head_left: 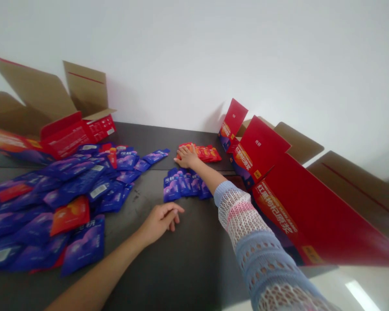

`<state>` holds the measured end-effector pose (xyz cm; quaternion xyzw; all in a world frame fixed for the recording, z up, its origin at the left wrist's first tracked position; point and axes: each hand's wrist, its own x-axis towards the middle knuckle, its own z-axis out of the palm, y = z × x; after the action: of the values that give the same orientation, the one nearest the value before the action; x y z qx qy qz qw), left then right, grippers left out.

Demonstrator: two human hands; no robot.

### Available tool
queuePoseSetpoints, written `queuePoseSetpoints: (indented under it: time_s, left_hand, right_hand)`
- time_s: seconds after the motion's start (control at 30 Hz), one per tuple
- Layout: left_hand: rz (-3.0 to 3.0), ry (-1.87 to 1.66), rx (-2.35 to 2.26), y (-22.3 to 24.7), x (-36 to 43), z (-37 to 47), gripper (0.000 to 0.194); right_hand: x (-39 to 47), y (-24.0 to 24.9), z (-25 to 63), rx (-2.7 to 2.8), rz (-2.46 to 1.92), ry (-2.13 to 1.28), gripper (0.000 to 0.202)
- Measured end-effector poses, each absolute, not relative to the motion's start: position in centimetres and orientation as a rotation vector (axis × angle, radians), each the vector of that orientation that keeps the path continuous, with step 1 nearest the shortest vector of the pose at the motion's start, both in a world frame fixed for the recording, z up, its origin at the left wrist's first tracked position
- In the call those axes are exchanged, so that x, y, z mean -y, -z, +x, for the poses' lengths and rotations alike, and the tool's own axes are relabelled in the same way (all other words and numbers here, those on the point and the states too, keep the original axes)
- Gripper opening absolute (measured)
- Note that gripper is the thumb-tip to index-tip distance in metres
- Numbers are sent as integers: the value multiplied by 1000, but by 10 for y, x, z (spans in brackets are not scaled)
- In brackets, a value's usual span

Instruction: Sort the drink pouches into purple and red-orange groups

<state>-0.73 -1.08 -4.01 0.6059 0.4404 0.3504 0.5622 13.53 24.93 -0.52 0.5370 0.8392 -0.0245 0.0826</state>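
My right hand [186,156] lies spread on the left end of a row of red packets [209,153] near the wall. Just in front of that row, overlapping blue packets [185,185] form a second row. Below these blue packets my left hand [162,221] hovers over or rests on the dark table [181,268], its fingers loosely bent and apart, with nothing seen in it. A big loose pile of blue packets [81,177], mixed with a few red ones [70,215], covers the left side.
An open red carton [65,136] with raised brown flaps stands at the back left. Along the right side are open red cartons [278,194], their flaps up, close to my right forearm. A white wall [168,65] rises behind the table.
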Motion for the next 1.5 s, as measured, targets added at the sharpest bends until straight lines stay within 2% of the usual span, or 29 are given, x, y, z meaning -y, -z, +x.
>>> queuePoseSetpoints:
  time_s: [0.17,0.43,0.83,1.0,1.17,1.33,1.5]
  left_hand:
    - [1397,-861,-1032,37,10,-9,35]
    - [1309,-943,-945,39,5,-14,40]
    - [1578,-953,-979,49,5,-5,31]
    - [1874,-995,-1112,42,16,-8,25]
    - [2054,-1001,-1302,30,16,-15,29]
    - [1953,-1092,-1446,32,6,-26,32]
    - [1797,-1204,-1555,37,-1,-30,33]
  right_hand:
    - [-250,-9,132,-2406,1603,279,69]
    - [-219,-44,166,-2923,1477,-98,57]
    - [-91,-63,204,-2802,1505,-122,41]
    - [-27,-55,199,-2724,1582,-61,37]
    - [28,-28,195,-2855,1453,-28,36]
    - [55,4,190,-3040,1343,-11,26]
    - [51,-9,176,-2861,1289,-162,32]
